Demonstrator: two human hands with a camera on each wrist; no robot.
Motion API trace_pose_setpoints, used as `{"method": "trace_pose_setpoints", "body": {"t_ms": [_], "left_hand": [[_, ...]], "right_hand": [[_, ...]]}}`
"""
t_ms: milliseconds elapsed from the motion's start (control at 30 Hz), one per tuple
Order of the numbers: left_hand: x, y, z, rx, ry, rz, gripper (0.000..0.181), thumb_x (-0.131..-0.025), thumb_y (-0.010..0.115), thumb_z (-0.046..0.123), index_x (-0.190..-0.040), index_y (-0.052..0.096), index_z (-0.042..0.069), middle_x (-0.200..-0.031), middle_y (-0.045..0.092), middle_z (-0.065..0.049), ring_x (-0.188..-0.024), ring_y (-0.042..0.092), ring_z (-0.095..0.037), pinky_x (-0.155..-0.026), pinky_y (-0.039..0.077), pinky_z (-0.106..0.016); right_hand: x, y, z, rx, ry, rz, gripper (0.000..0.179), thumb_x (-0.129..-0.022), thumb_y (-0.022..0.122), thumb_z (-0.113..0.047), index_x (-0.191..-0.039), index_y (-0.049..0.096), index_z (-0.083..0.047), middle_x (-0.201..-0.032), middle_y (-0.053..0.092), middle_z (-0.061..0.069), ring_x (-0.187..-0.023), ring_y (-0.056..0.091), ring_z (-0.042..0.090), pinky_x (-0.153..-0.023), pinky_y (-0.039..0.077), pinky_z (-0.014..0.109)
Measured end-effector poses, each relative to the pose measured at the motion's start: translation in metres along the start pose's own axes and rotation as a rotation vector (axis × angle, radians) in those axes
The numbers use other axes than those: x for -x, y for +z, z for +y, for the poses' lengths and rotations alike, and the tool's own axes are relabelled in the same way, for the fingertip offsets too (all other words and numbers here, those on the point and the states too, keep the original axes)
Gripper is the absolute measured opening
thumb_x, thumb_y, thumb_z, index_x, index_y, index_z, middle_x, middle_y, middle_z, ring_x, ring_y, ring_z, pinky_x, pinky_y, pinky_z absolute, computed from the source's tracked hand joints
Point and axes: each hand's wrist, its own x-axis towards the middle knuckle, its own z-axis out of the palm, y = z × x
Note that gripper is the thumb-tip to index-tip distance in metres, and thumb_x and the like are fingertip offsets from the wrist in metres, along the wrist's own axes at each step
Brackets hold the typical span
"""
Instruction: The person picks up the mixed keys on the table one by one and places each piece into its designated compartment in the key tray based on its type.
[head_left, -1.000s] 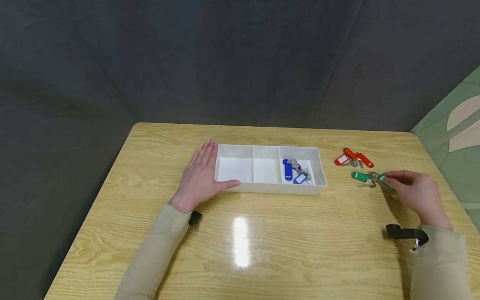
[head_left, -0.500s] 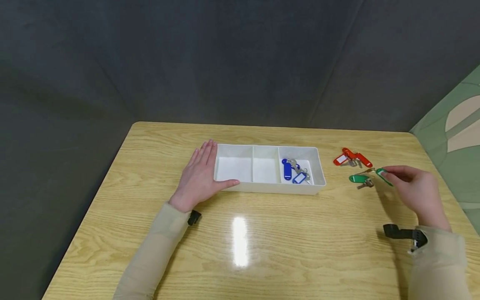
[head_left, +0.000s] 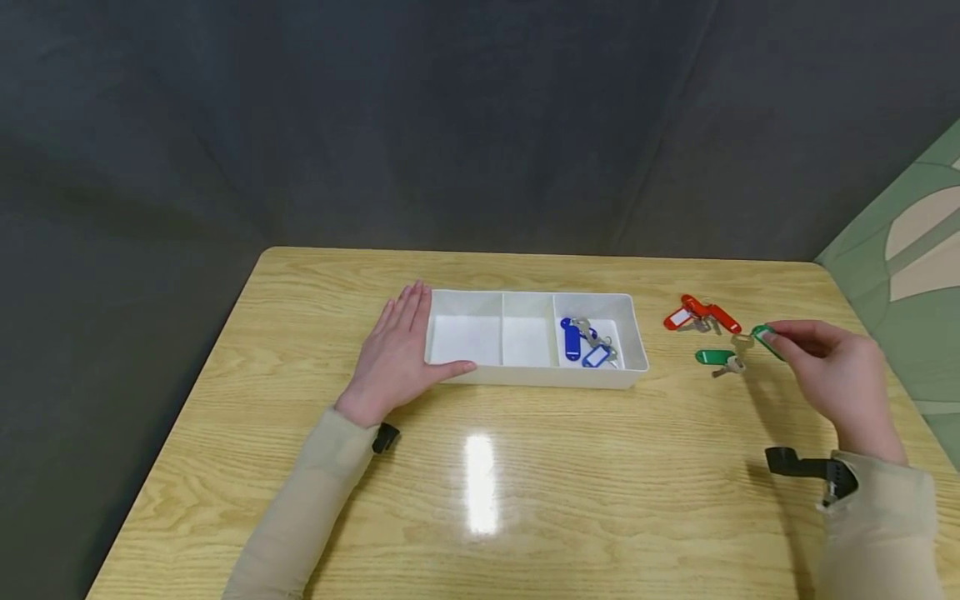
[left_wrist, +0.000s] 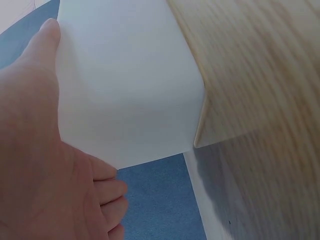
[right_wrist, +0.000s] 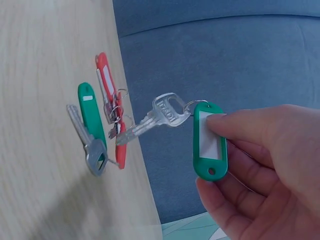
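In the head view my left hand [head_left: 390, 350] lies with straight fingers along the left end of a white box [head_left: 540, 377] with three compartments. Its thumb reaches over the front rim. My right hand [head_left: 836, 375] pinches a green key tag [right_wrist: 210, 165] by one end, between thumb and fingers. From the tag's ring hangs a silver key [right_wrist: 167, 110], held above the table. Below it, a second green key tag [head_left: 714, 357] with its key [head_left: 731, 365] lies on the wood. Several red key tags [head_left: 722, 317] with keys are grouped just behind.
Blue key tags [head_left: 572, 342] with keys lie in the box's right compartment. A wooden table [head_left: 600, 483] carries everything. Dark fabric [head_left: 480, 125] stands behind its back edge, and a green patterned surface [head_left: 926, 250] borders the right side.
My right hand has lifted one green tag with its key up and away from the other green tag, which stays on the table. The left hand keeps its place on the box.
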Motion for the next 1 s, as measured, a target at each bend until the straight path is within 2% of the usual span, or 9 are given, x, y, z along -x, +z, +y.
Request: {"method": "trace_pose_setpoints", "body": {"t_ms": [233,533,867,1000], "left_hand": [[0.001,0.001,0.000,0.006,-0.004,0.003,0.127,-0.081,0.042,0.091,-0.162,0.007,0.000,-0.169,0.002,-0.015,-0.155,-0.001,-0.024,-0.123,-0.002,-0.036],[0.000,0.002,-0.001,-0.001,-0.017,-0.006,0.128,-0.079,0.037,0.094,-0.162,0.005,0.001,-0.169,0.001,-0.013,-0.154,-0.004,-0.023,-0.122,-0.004,-0.035],[0.000,0.001,0.000,-0.013,-0.016,0.001,0.128,-0.079,0.039,0.094,-0.162,0.006,0.002,-0.169,0.002,-0.013,-0.155,-0.002,-0.023,-0.122,-0.003,-0.036],[0.000,0.001,0.000,-0.011,-0.013,0.005,0.129,-0.079,0.039,0.094,-0.162,0.006,0.002,-0.169,0.002,-0.013,-0.155,-0.001,-0.023,-0.122,-0.003,-0.036]], "right_hand": [[0.002,-0.001,-0.008,-0.017,-0.037,0.025,0.033,-0.098,0.071,-0.024,-0.116,0.072,0.003,-0.085,0.058,-0.041,-0.072,0.058,-0.014,-0.058,0.046,0.009],[0.004,-0.002,-0.017,-0.063,-0.064,0.049,0.029,-0.096,0.074,-0.021,-0.112,0.074,0.002,-0.086,0.062,-0.037,-0.074,0.061,-0.013,-0.060,0.045,0.007],[0.005,0.000,-0.029,-0.025,-0.104,0.111,0.027,-0.095,0.074,-0.020,-0.109,0.075,0.003,-0.084,0.058,-0.039,-0.072,0.058,-0.016,-0.062,0.044,0.004],[0.006,-0.001,-0.030,-0.018,-0.102,0.113,0.026,-0.096,0.074,-0.021,-0.109,0.075,0.002,-0.085,0.058,-0.039,-0.072,0.058,-0.015,-0.061,0.044,0.004]]}}
